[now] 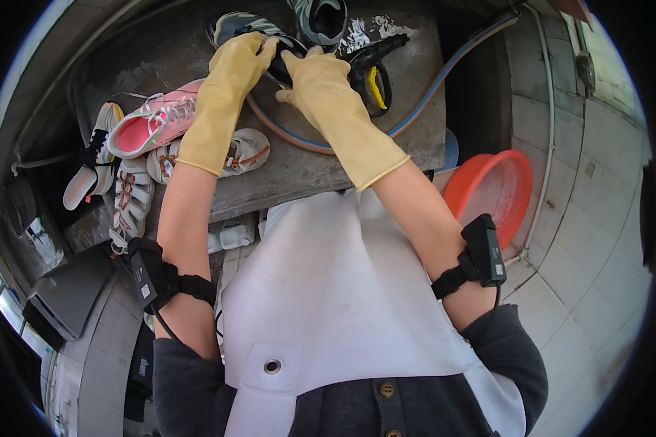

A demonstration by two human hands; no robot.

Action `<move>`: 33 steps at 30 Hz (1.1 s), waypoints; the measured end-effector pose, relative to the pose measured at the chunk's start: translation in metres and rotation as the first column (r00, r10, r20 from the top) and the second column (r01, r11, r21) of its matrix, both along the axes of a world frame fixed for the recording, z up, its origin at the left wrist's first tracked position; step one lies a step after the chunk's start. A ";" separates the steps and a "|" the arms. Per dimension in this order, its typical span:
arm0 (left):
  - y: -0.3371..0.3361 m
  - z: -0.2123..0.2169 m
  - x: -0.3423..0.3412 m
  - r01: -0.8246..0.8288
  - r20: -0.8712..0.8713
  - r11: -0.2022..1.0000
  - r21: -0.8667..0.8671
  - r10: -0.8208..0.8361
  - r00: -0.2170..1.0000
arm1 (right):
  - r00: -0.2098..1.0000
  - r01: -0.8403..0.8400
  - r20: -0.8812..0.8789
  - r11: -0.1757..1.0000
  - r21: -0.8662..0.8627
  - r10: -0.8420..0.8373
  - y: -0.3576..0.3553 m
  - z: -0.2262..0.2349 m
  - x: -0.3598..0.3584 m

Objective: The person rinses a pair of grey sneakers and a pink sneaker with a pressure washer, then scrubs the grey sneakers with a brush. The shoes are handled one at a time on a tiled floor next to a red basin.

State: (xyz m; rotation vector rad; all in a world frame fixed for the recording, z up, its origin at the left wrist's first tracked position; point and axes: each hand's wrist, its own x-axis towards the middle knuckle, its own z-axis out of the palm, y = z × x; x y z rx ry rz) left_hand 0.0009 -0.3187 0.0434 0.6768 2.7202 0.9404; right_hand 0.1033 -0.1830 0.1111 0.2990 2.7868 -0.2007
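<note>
Left grip (243, 60) clasps a grey shoe (249, 25); whether right grip (318, 76) does, I cannot tell

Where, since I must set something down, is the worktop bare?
Between the rightmost beige shoe, hose and front edge of the worktop; also between the black handle and hose. Crowded: left end around the pink shoe, and far side around left hand and right hand.

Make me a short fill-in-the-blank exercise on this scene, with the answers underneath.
1. The left hand and right hand, both at a blue-grey shoe, wear pale yellow rubber ____.
2. The pink shoe lies to the ____ of the hands.
3. The lengthwise stripe on the hose is coloured ____.
4. The orange-red basin is to the ____ of the white apron.

Missing words: gloves; left; blue; right.
</note>
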 end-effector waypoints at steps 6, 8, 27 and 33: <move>0.001 0.002 0.005 -0.017 0.009 1.000 0.009 0.017 1.000 | 0.942 -0.298 -0.142 0.953 0.056 0.303 0.027 -0.047 0.004; 0.001 -0.004 0.006 -0.021 0.001 1.000 0.005 0.021 1.000 | 0.934 -0.352 -0.031 0.933 0.076 0.355 0.023 -0.048 -0.005; -0.004 -0.010 0.004 -0.090 0.164 0.982 0.169 0.062 0.985 | 0.956 -0.275 0.111 0.961 0.034 0.270 0.008 -0.015 -0.027; 0.001 -0.010 0.002 -0.061 0.100 0.993 0.100 0.051 0.994 | 0.961 -0.212 0.179 0.977 -0.005 0.210 0.000 -0.025 -0.043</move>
